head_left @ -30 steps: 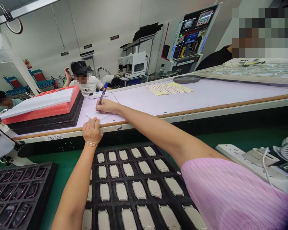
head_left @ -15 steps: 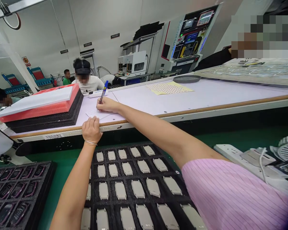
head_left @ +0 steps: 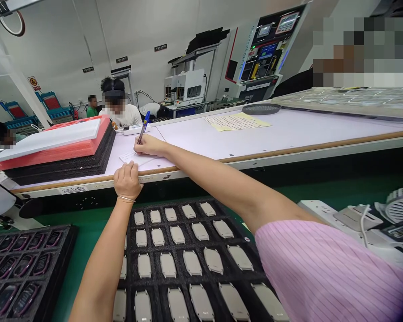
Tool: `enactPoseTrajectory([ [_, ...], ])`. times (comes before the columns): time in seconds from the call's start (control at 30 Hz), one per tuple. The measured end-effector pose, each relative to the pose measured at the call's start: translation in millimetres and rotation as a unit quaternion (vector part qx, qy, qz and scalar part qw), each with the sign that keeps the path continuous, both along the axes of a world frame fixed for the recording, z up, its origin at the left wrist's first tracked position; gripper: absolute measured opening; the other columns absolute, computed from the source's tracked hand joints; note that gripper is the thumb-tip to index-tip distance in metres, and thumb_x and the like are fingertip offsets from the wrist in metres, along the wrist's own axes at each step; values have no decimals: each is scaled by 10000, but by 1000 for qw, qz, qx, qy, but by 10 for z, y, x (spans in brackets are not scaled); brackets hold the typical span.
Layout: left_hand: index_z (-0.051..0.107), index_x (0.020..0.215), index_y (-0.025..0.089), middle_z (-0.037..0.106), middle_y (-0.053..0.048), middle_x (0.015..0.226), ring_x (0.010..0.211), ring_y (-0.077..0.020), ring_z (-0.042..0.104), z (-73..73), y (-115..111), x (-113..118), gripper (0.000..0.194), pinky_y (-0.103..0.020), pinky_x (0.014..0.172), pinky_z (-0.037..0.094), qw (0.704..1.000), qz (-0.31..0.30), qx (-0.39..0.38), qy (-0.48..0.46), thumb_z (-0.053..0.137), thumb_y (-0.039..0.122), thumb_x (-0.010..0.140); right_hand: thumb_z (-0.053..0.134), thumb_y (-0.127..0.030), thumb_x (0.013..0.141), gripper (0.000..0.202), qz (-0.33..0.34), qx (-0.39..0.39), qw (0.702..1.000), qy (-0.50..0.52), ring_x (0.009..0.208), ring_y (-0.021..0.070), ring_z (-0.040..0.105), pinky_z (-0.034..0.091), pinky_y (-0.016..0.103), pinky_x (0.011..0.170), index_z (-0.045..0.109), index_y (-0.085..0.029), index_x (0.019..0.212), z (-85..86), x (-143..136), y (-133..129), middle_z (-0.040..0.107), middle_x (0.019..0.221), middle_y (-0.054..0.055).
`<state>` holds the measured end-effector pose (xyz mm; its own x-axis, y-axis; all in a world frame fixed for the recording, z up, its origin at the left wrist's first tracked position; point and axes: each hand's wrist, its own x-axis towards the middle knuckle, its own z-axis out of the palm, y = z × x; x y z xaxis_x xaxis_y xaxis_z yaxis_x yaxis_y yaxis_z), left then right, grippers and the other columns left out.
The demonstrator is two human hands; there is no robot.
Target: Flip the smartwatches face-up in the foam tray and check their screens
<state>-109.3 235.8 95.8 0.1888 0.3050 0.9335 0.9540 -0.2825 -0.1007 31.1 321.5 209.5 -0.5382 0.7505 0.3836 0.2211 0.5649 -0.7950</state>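
Observation:
My right hand (head_left: 151,146) is closed around a blue-capped pen (head_left: 145,123), its tip down on a small sheet of white paper (head_left: 126,157) with faint writing. The paper lies near the front edge of a raised white shelf (head_left: 191,145). Over that edge curls my left hand (head_left: 127,180), its closed fingertips on the paper's near side, just in front of the pen. Below my arms sits a black foam tray (head_left: 156,286) with rows of pale, rounded rectangular cases (head_left: 168,265) in its pockets.
Black foam sheets (head_left: 60,172) under red foam and white sheets stand left on the shelf. Farther right lie a yellow dotted sticker sheet (head_left: 237,120) and a black round mat (head_left: 261,109). Purple-rimmed devices (head_left: 42,264) fill a tray lower left; a power strip (head_left: 317,206) is at right. Several people are beyond.
The view has shifted slightly. My right hand and the pen stay at nearly the same spot on the paper, and my left hand keeps its place at the shelf edge.

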Motion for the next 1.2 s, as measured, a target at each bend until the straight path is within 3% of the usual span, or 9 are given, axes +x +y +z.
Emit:
enactPoseTrajectory([
  [0.3, 682, 1114, 167, 718, -184, 1176, 1137, -322, 658, 26, -24, 10, 330, -475, 950, 449, 997, -8, -73, -27, 522, 171, 825, 554, -28, 730, 224, -12, 3, 1000, -14, 523, 115, 464, 363, 214, 528, 503, -184, 577, 17, 12, -27, 568, 519, -26],
  [0.67, 682, 1094, 161, 734, -175, 1135, 1087, -311, 680, 26, -24, 17, 308, -449, 919, 445, 1000, 8, -16, -2, 541, 163, 820, 544, -35, 730, 208, -22, -5, 999, -22, 485, 105, 442, 331, 209, 464, 499, -181, 589, 38, 23, -36, 569, 520, -15],
  [0.9, 676, 1121, 164, 716, -184, 1179, 1125, -324, 660, 20, -27, 8, 339, -472, 947, 445, 998, 7, -58, -11, 538, 165, 812, 567, -66, 732, 197, -40, -14, 999, -34, 440, 106, 432, 331, 209, 403, 471, -196, 620, 19, -8, -28, 573, 526, -10],
  [1.0, 686, 1113, 170, 727, -173, 1157, 1113, -319, 669, 26, -34, 9, 341, -466, 935, 456, 999, 9, -45, -9, 540, 161, 805, 561, -108, 790, 165, -83, 5, 996, -32, 459, 113, 467, 361, 206, 418, 478, -201, 681, 42, -1, -6, 591, 589, -3],
  [1.07, 693, 1111, 174, 729, -172, 1158, 1112, -324, 670, 45, -45, 8, 345, -471, 930, 461, 999, 9, -53, -7, 537, 158, 804, 489, -150, 870, 128, -148, 32, 988, -21, 505, 123, 498, 387, 208, 454, 474, -208, 757, 79, 58, 19, 605, 682, 9],
  [1.2, 679, 1188, 158, 684, -202, 1252, 1164, -354, 638, 134, -116, 10, 405, -505, 939, 462, 990, 40, -135, 17, 529, 150, 812, 406, -141, 918, 125, -289, 92, 952, -46, 801, 207, 610, 476, 274, 663, 505, -216, 910, 154, 284, 11, 632, 936, 67],
])
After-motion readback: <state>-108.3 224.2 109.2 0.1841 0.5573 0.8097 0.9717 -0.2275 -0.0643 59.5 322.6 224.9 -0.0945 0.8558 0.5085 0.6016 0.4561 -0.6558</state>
